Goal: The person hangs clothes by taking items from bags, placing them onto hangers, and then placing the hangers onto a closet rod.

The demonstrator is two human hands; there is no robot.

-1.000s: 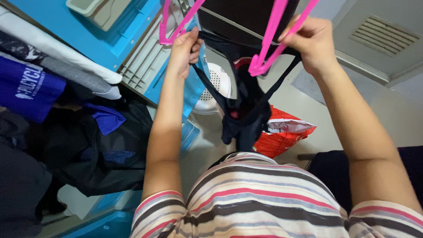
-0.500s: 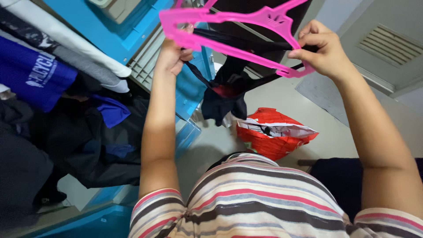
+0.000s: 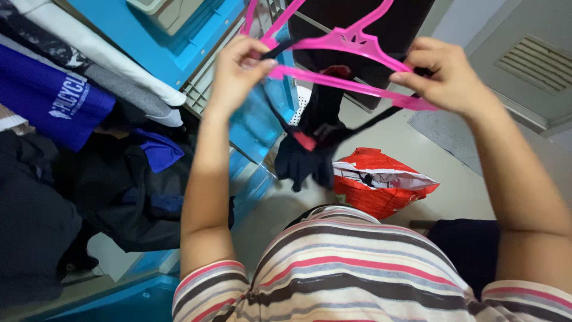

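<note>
I hold a bright pink plastic hanger (image 3: pixel 342 59) up in front of me with both hands. My left hand (image 3: pixel 238 65) pinches its left end together with a thin black strap. My right hand (image 3: pixel 448 74) grips the right end and the other strap. A small black garment (image 3: pixel 313 152) with a red patch dangles from the straps below the hanger, over the floor.
Clothes hang in a blue wardrobe (image 3: pixel 149 45) at the left, among them a dark blue printed shirt (image 3: pixel 53 101) and black garments (image 3: pixel 119 191). A red bag (image 3: pixel 381 188) lies on the pale floor. A white perforated basket (image 3: pixel 301 101) shows behind the garment. My striped shirt (image 3: pixel 345 268) fills the bottom.
The hanger has tilted and dropped slightly, its bar now running between my hands. My left hand moved right and up to the hanger's end; the garment swung lower.
</note>
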